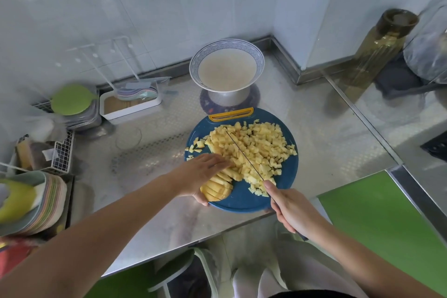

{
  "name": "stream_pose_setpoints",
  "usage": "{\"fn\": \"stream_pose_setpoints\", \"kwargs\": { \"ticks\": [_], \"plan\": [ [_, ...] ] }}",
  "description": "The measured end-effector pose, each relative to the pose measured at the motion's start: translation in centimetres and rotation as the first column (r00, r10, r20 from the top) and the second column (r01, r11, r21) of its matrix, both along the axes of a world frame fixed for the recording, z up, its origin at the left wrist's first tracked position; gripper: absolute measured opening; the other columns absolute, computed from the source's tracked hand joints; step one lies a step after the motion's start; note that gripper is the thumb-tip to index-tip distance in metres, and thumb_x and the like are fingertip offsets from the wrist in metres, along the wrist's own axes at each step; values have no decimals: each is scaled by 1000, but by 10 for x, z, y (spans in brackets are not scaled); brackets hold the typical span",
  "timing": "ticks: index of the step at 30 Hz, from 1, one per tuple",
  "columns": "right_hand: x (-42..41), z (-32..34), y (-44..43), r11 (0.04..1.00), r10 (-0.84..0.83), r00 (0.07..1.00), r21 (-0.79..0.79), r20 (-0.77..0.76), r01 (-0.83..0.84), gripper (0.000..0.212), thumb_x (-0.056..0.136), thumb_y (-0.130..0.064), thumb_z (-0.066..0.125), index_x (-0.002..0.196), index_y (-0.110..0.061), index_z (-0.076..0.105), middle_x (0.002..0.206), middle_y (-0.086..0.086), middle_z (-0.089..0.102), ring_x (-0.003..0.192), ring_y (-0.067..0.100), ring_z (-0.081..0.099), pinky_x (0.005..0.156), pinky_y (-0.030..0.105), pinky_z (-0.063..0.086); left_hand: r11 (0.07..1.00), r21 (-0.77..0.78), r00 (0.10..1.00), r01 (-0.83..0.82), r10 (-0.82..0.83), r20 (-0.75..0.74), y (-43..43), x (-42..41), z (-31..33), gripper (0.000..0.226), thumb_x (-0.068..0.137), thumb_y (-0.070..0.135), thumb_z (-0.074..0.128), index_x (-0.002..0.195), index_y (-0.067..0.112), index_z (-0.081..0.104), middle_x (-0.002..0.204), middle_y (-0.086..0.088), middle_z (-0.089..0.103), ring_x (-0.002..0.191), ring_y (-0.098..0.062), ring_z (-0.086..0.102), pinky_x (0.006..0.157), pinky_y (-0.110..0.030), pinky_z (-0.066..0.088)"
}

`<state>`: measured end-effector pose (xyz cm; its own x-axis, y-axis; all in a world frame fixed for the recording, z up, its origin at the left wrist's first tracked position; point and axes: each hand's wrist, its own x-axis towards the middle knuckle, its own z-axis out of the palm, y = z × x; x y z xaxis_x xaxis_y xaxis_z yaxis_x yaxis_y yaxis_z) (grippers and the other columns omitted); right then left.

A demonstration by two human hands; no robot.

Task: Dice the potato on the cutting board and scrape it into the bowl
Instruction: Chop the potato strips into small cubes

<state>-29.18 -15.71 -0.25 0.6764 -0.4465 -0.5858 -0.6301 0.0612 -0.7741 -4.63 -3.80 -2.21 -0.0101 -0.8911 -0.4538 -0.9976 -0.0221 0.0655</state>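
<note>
The potato (217,190) (firm, judged slippery) is clamped by the left hand (200,176), best held well behind the knife (244,155) gripped by the right hand (292,209).

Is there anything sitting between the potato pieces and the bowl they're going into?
Nothing loose lies between the diced potato and the bowl. Only the yellow handle of the cutting board sits on that edge, and the bowl stands raised on a metal pot.
</note>
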Motion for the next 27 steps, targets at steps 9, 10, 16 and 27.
{"fn": "stream_pose_setpoints", "kwargs": {
  "ticks": [9,10,16,27],
  "plan": [
    [-2,-16,11,998,-56,998,-39,-30,54,66,89,-68,37,60,-9,33,38,-6,26,32,9,25,49,30,25,988,-141,987,-67,45,-157,2,3,-31,103,64,59,75,147,18,30,146,-3,38,136,-23,30,115,-29,13],
    [-2,-19,11,998,-56,997,-45,-43,54,66,88,-69,37,57,-11,37,39,-7,30,33,8,28,48,28,27,980,-182,985,-81,51,-165,3,2,-34,101,61,59,75,144,17,35,141,-4,43,131,-24,36,114,-33,21],
    [-2,-28,26,999,-36,996,-31,-77,34,67,80,-79,37,45,-23,43,42,-8,35,38,7,33,48,24,28,910,-275,936,-311,244,-252,16,-7,-44,95,62,59,77,138,14,44,136,-3,47,128,-22,38,115,-35,25],
    [4,-43,44,979,74,986,-176,-146,-100,62,95,-63,33,54,-17,28,37,-4,27,34,9,30,43,21,20,307,-379,445,-873,820,-360,12,-74,-54,84,70,46,76,135,9,36,128,-7,42,117,-25,39,101,-34,32]
  ]
}}
